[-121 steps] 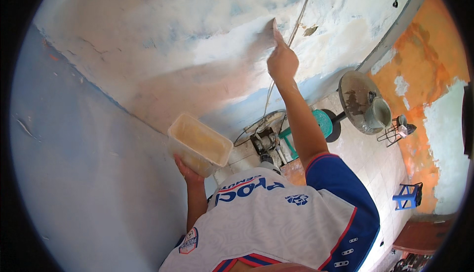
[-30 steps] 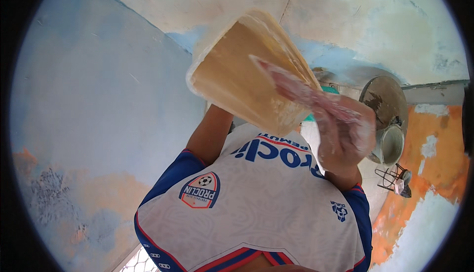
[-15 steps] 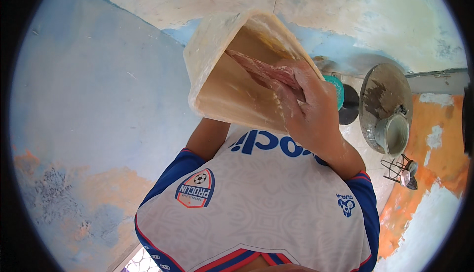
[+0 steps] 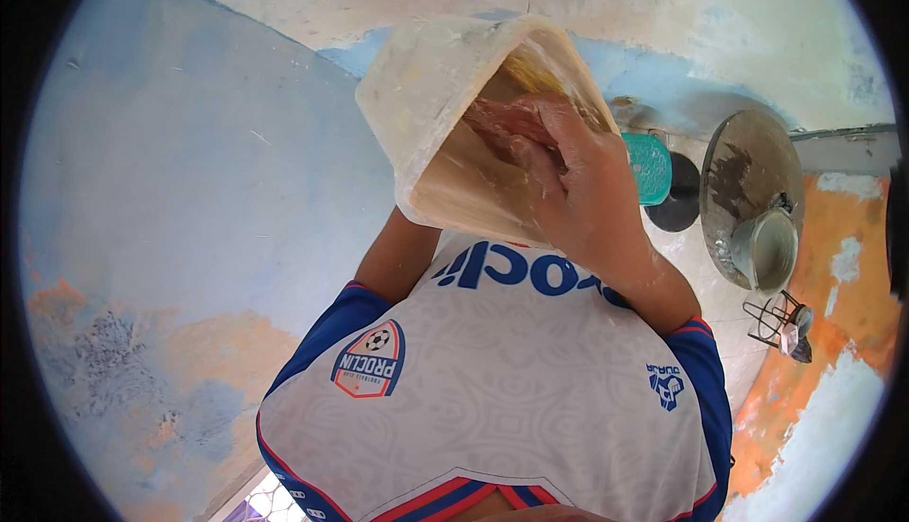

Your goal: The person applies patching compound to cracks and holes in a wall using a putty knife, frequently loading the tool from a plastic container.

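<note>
A cream-coloured, smeared plastic tub [image 4: 426,81] is held up in front of my chest, tilted with its angular mouth toward me. My right hand [image 4: 592,176] reaches into that mouth, closed on a thin reddish-brown piece [image 4: 507,126] streaked with white, whose kind I cannot make out. Pale residue marks my right fingers, and a yellow stain [image 4: 532,75] shows on the tub's inner wall. My left forearm [image 4: 402,249] rises behind the tub, which hides my left hand and its fingers.
To the right are a turquoise plastic thing [image 4: 650,170], a dark round object [image 4: 677,195] and a round grey tabletop [image 4: 739,167]. A whitish bucket [image 4: 769,252] stands against it, near a black wire stand [image 4: 772,321]. Patchy blue wall [image 4: 189,162] fills the left; orange wall [image 4: 824,285] shows at right.
My right hand has pushed the reddish piece deeper into the tub, so less of it shows. The tub has turned, and its near side has shifted slightly right and up.
</note>
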Tool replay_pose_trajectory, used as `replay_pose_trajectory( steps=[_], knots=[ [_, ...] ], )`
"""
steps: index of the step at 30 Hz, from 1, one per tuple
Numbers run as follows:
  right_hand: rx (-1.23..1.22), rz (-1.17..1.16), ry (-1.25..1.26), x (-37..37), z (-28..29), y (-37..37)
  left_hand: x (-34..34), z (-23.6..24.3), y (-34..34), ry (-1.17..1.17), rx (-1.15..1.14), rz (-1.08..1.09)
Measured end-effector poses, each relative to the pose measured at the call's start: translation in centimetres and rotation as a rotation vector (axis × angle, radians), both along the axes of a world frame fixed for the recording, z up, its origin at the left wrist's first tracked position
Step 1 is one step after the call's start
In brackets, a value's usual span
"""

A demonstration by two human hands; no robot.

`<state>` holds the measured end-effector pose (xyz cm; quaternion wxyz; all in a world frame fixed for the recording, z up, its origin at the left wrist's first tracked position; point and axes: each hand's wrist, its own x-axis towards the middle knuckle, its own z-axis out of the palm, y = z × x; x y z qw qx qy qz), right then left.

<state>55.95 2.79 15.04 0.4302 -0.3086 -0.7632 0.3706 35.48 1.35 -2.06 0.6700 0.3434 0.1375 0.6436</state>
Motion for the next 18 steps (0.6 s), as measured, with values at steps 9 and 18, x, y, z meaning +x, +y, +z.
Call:
replay_pose_trajectory(
  steps=[9,18],
  knots=[
    [-0.121,0.026,-0.143,0.8,-0.2,-0.8,0.8,-0.2,-0.7,0.032,0.0,-0.072],
    [-0.05,0.065,-0.094,1.8,-0.4,-0.9,1.6,-0.3,-1.0,0.033,0.002,-0.086]
  ],
)
